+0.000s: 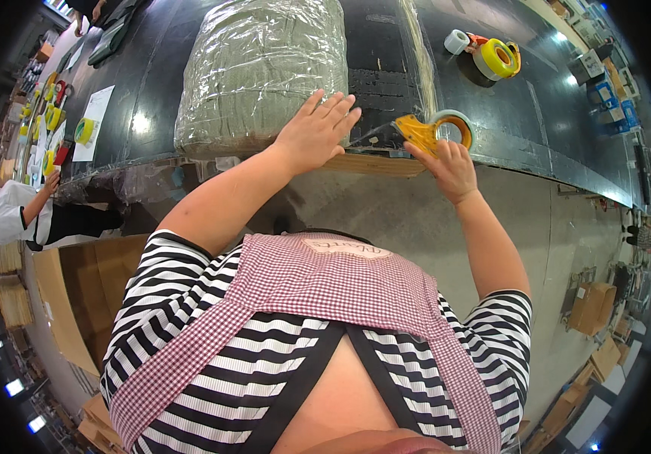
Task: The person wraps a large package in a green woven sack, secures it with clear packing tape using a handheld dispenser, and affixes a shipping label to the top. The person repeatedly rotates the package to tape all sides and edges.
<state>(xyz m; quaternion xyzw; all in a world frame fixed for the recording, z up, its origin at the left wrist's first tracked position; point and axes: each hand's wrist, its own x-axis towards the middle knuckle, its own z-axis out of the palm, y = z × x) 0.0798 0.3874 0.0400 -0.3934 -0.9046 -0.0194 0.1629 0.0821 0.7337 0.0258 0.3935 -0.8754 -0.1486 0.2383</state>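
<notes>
A large grey-green bundle (257,72) wrapped in shiny clear plastic stands on the dark table (507,113). My left hand (315,132) lies with fingers stretched and spread at the bundle's near right corner. To the right, my right hand (450,166) grips an orange tape dispenser (414,133) fitted with a roll of clear tape (459,119). A thin strip of clear tape seems to stretch from the dispenser leftward to the bundle near my left hand; its far end is hard to make out.
Back right on the table sit a yellow tape roll (496,59) in an orange-red dispenser and a small white roll (457,41). At left, a person in white (19,212) stands by more tape rolls (84,131). A big cardboard box (64,303) stands on the floor at left.
</notes>
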